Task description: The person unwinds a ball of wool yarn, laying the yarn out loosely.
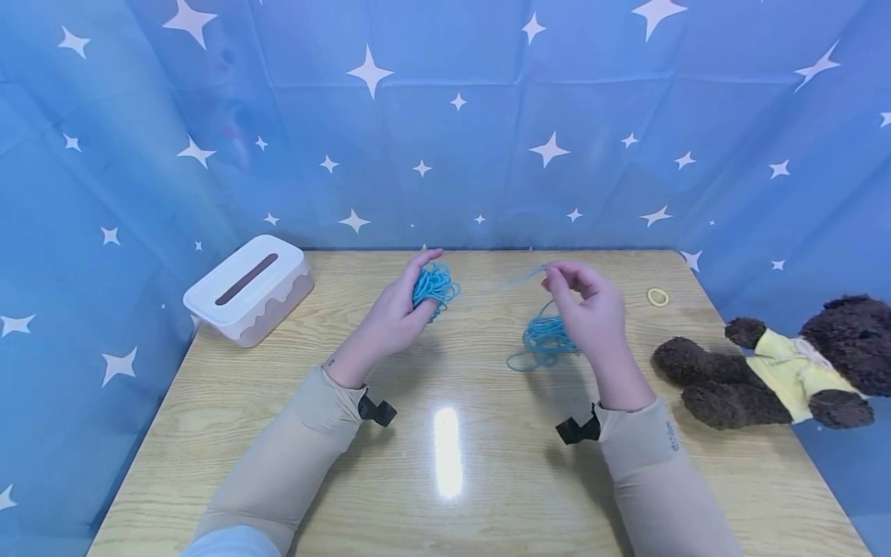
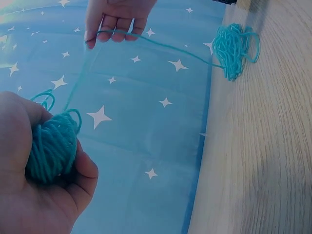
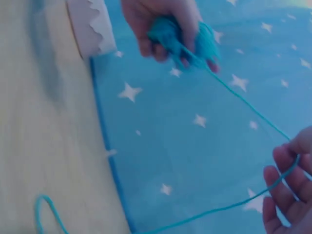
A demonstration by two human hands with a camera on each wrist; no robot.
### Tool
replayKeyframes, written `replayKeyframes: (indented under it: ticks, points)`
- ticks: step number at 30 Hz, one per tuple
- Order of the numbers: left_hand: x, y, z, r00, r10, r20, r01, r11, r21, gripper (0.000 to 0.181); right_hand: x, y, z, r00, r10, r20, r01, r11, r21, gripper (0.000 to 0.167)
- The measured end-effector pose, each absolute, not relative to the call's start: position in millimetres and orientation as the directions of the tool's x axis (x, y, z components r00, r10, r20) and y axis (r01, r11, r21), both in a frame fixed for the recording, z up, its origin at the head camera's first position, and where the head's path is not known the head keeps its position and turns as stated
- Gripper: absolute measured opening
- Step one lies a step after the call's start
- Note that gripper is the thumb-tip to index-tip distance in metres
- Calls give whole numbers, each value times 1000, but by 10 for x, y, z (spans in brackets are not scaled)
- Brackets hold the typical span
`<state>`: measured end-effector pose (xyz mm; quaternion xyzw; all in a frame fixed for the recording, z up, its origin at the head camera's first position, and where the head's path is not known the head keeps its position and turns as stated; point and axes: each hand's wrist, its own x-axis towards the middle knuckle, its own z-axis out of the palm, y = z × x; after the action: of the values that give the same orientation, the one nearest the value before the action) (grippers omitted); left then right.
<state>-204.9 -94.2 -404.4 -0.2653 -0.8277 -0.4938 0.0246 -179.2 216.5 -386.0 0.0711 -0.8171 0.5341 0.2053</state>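
My left hand (image 1: pixel 390 317) grips a ball of blue-green yarn (image 1: pixel 433 286) above the middle of the table, thumb and fingers curled round it; loops stick out of the ball in the left wrist view. At the right, my right hand (image 1: pixel 590 305) pinches a strand of the same yarn (image 1: pixel 534 272) between thumb and fingertips. From the ball (image 2: pixel 53 148) the strand runs to the right hand (image 2: pixel 119 19), crosses its fingers, and drops to a loose yarn pile (image 2: pixel 230 51). That pile lies on the table, left of and partly behind the right hand in the head view.
A white tissue box (image 1: pixel 261 286) with a slotted lid stands at the back left of the wooden table (image 1: pixel 529 480). On the right are a yellow ring (image 1: pixel 657 297) and a brown plush bear (image 1: pixel 731 387) in yellow clothing. A starry blue curtain (image 1: pixel 445 124) hangs behind.
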Motion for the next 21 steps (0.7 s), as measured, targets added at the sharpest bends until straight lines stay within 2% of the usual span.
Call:
replayKeyframes:
  ticks: [6,14,17,21]
  points:
    - [-2056,-944,-4038,-857,421,297,459,364,810,76,-1887,2472,-3820,-876,219,429,-278,497,-822,31]
    - [-2061,-957,-4044,-867,408,287,447,379,811,76,-1995,2852,-3892,-902,308,303,-69,589,-805,41]
    - [-2066,-959,-4051,-865,409,289,450,378,809,75,-2004,2939,-3924,-923,310,226,41,665,-746,49]
    - [-2072,-957,-4061,-864,411,292,451,371,812,75,-2033,3028,-3990,-968,239,74,155,805,-573,53]
